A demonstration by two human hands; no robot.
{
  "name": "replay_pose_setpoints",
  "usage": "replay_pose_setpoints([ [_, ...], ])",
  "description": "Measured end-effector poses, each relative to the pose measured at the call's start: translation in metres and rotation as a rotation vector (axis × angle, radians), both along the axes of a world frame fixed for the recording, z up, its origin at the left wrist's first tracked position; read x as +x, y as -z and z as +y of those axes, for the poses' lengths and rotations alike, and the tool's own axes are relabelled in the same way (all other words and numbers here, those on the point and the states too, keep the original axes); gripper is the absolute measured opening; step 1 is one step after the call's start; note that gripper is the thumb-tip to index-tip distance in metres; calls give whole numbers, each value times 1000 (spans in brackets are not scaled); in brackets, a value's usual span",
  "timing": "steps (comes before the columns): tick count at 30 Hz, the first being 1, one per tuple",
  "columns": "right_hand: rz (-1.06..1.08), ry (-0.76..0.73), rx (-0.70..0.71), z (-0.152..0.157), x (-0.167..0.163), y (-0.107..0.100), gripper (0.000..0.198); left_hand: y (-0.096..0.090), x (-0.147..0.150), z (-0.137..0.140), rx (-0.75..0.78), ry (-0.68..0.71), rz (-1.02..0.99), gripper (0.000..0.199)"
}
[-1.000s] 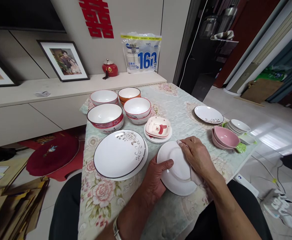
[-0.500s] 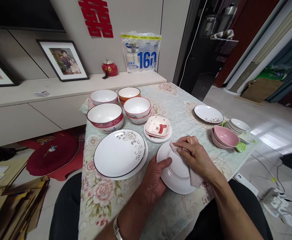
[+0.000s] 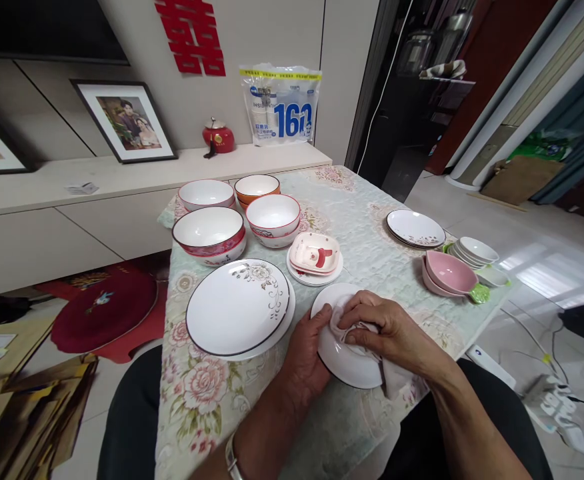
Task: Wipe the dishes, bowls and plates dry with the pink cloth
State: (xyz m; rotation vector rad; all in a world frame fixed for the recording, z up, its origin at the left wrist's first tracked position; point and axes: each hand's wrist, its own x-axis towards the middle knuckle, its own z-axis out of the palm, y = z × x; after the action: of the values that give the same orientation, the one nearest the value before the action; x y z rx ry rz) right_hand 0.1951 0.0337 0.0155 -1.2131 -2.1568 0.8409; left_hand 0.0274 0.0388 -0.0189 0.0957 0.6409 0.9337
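Note:
My left hand (image 3: 308,350) grips the left edge of a white plate (image 3: 349,368), thumb on the upper face and the other fingers underneath. The plate is bottom side up, its foot ring partly covered. My right hand (image 3: 385,327) presses a pale pink cloth (image 3: 343,325) onto the plate's underside, fingers bunched round it, and a loose end hangs over the near right rim. Left of the hands lies a large flower-patterned plate (image 3: 239,307) on another plate. Just beyond them, a small square dish with a bear print (image 3: 315,253) rests on small round plates (image 3: 317,281).
Stacked bowls (image 3: 209,230) stand at the table's back left. On the right are dark-rimmed plates (image 3: 415,228), pink bowls (image 3: 451,272) and small white bowls (image 3: 477,249). A flowered cloth (image 3: 207,387) covers the table. Behind is a cabinet with a red jar (image 3: 219,139) and a cup bag (image 3: 282,107).
My right hand has moved a little left and toward me over the plate, and the cloth is now bunched near its middle. My left thumb has shifted toward the plate's edge.

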Motion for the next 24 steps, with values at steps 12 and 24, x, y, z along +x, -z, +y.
replay_pose_setpoints([
  [12, -182, 403, 142, 7, 8, 11, 10, -4, 1, 0, -42, -7, 29, 50],
  [24, -78, 323, 228, 15, -13, 14, 15, -9, 3, 0, -101, 14, -3, 43],
])
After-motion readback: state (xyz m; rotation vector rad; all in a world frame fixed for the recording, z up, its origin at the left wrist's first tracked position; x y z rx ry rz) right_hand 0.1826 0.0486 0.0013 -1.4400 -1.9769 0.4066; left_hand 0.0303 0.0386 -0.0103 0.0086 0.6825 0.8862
